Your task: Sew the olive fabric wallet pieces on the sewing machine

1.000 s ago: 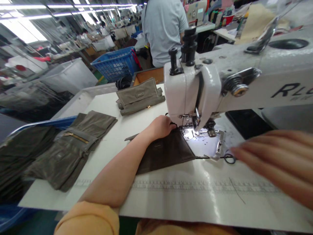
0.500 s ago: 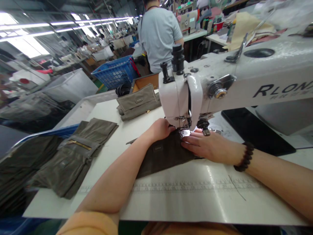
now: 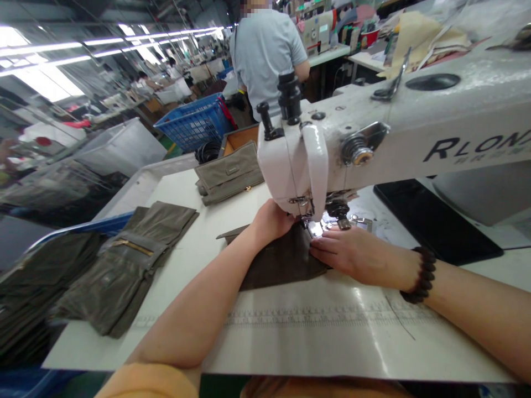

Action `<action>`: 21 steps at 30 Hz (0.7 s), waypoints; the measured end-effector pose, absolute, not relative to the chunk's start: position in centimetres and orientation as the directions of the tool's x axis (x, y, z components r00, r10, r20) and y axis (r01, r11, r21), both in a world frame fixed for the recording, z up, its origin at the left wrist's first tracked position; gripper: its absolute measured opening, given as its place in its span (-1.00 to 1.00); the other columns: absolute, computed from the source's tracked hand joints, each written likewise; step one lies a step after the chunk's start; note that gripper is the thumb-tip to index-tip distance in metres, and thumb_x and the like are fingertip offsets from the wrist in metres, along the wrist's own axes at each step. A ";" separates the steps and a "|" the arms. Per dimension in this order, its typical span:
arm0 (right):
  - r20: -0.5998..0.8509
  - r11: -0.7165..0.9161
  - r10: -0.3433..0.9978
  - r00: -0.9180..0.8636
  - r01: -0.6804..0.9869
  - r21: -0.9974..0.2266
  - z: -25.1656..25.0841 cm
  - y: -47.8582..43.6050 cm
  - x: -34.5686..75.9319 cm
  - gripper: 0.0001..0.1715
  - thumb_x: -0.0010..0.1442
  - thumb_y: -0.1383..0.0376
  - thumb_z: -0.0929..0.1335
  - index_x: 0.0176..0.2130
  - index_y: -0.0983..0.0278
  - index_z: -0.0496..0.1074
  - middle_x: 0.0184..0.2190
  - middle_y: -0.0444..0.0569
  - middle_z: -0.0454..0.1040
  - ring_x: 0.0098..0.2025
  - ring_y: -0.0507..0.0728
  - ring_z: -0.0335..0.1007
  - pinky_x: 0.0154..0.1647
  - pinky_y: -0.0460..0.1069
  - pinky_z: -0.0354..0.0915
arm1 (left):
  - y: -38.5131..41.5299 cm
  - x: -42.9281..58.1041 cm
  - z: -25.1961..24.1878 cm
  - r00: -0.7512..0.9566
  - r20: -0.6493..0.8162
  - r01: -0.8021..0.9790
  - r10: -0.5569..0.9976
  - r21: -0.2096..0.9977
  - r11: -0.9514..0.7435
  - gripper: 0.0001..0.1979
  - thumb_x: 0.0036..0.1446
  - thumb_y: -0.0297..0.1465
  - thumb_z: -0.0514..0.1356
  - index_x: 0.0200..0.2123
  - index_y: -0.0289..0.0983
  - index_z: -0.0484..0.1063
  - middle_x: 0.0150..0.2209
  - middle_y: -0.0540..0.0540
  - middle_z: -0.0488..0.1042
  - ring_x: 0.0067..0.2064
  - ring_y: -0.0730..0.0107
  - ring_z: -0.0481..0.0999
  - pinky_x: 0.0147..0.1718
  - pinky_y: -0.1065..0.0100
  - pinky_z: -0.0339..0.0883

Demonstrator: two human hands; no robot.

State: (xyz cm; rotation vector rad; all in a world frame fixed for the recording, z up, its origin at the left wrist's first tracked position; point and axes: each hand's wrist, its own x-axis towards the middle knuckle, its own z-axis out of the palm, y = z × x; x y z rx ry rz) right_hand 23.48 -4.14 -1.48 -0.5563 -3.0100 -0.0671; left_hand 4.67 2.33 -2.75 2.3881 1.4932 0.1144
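Observation:
A dark olive fabric piece (image 3: 282, 260) lies flat on the white table under the presser foot of a white sewing machine (image 3: 290, 166). Behind the needle area, my left hand (image 3: 274, 221) is closed on the fabric's far edge, its fingertips partly hidden by the machine head. My right hand (image 3: 350, 251) rests just right of the lit presser foot, fingers together and pressed on the fabric's right edge. A dark beaded bracelet (image 3: 420, 275) is round the right wrist.
Folded olive pieces (image 3: 136, 260) lie at the left, beside a blue-rimmed bin of dark fabric (image 3: 45, 282). Another folded piece (image 3: 230, 172) is behind the machine head. A black tablet-like slab (image 3: 435, 221) lies right. A person (image 3: 267, 55) stands beyond, near a blue basket (image 3: 194, 121).
The fabric has turned slightly and shifted away, and its small label no longer shows clearly. Both hands moved slightly with it. The machine appears a little further left in view.

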 end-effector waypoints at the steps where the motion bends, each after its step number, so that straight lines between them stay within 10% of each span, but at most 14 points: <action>1: 0.084 0.936 0.349 -0.933 0.352 0.023 -1.5 -4.2 23.5 -0.74 0.12 0.48 0.23 -0.19 0.40 0.42 -0.24 0.09 0.45 -0.29 0.15 0.34 -0.36 0.04 0.28 | 2.2 4.7 -2.7 0.489 -0.073 0.843 0.869 0.296 -0.450 -0.69 0.11 -0.41 0.08 -0.05 -0.23 0.38 0.02 -0.07 0.38 0.08 0.21 0.30 0.06 0.27 0.17; 21: 0.213 0.928 0.344 -0.914 0.366 0.072 -2.5 -5.9 23.1 -0.71 0.09 0.49 0.17 -0.26 0.46 0.42 -0.34 0.15 0.41 -0.44 0.12 0.25 -0.48 0.02 0.23 | 2.1 4.6 -2.6 0.611 0.092 0.755 0.786 0.232 -0.614 -0.74 0.09 -0.49 0.09 -0.14 -0.32 0.44 -0.10 -0.13 0.47 -0.02 0.18 0.41 -0.02 0.28 0.26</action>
